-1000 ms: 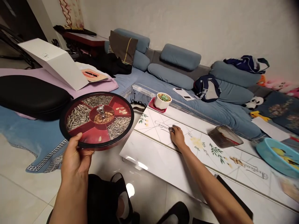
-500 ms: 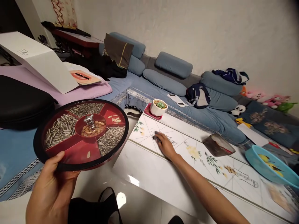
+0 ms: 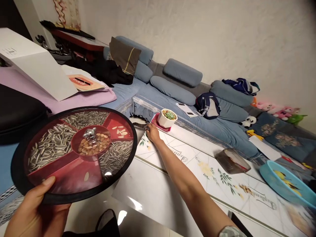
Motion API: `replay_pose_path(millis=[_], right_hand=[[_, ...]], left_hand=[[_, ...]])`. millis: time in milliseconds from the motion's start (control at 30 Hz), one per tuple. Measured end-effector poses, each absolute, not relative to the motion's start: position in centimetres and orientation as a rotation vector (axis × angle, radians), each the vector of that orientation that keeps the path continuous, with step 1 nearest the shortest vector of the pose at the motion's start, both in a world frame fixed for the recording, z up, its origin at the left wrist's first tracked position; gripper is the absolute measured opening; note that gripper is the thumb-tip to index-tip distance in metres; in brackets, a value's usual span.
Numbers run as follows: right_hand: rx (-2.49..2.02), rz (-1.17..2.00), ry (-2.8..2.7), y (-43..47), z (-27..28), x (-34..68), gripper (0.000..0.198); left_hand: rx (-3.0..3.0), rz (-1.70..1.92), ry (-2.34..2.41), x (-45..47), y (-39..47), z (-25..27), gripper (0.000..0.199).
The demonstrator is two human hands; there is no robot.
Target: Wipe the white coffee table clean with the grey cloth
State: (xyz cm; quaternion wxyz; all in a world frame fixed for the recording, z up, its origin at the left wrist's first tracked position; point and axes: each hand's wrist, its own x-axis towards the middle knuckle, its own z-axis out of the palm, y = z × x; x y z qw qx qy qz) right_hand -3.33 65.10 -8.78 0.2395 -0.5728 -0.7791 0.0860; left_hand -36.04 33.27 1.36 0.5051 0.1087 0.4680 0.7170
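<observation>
My left hand (image 3: pixel 40 210) grips the near rim of a round snack tray (image 3: pixel 61 197), thumb on top and fingers beneath. The dark-rimmed tray is held tilted above the floor, with red compartments of striped sunflower seeds (image 3: pixel 53 141), pale seeds and, in the middle, nuts (image 3: pixel 91 146). A shiny metal knob (image 3: pixel 90 134) stands over the centre. My right hand (image 3: pixel 153 133) reaches to the table's far left end with curled fingers. A small dark thing shows at its fingers, too small to name. Beside that hand, a potted succulent (image 3: pixel 169 115) stands on a red saucer (image 3: pixel 158 123).
The long table (image 3: pixel 177 146) has a floral cover, a dark translucent box (image 3: pixel 232 160) and a blue basin (image 3: pixel 286 181) with yellow things inside. Behind it runs a blue sofa (image 3: pixel 148 89) with cushions. A white box (image 3: pixel 41 72) and a black case (image 3: pixel 19 115) stand at left.
My right hand has moved left along the table to its end by the potted succulent. My left hand has brought the snack tray slightly lower, left and nearer.
</observation>
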Motion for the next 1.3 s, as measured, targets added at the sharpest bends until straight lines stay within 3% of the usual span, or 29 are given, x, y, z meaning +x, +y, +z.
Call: replay_pose_path(millis=[233,467,600,733,833,933,1133,1233,1300], right_hand=[[-0.974,0.456,-2.349,51.4,-9.6,-6.3,0.037],[-0.627,0.596,-2.57,39.7,-9.5,-8.1,0.044],[-0.574,0.676,-2.513,33.2,-8.5,-2.7,0.044],[-0.802,0.675,-2.387,27.1,-8.1,6.2,0.052],[-1.122,0.466,-2.24,26.3,-9.0,8.8,0.055],[-1.194,0.339,-2.138,29.2,-10.3,4.5,0.049],[-0.912,0.372,-2.354,36.2,-10.1,-12.2,0.034],[-0.717,0.29,-2.567,36.0,-9.5,-15.3,0.017],[-0.614,0.238,-2.635,34.8,-9.7,-14.3,0.017]], left_hand=[[0.212,1.814,1.106,-33.5,33.6,3.1,0.029],[0.185,1.864,1.074,-31.7,34.4,3.8,0.03],[0.177,1.832,1.027,-31.0,34.5,3.9,0.026],[0.115,1.847,1.022,-30.8,34.1,3.4,0.023],[0.131,1.877,1.001,-30.8,33.7,3.1,0.025],[0.162,1.918,0.977,-30.9,33.5,3.2,0.028],[0.14,1.971,0.934,-30.9,33.5,4.0,0.023],[0.137,2.0,0.933,-30.5,33.6,4.5,0.023],[0.147,2.021,0.939,-30.2,33.7,4.7,0.022]])
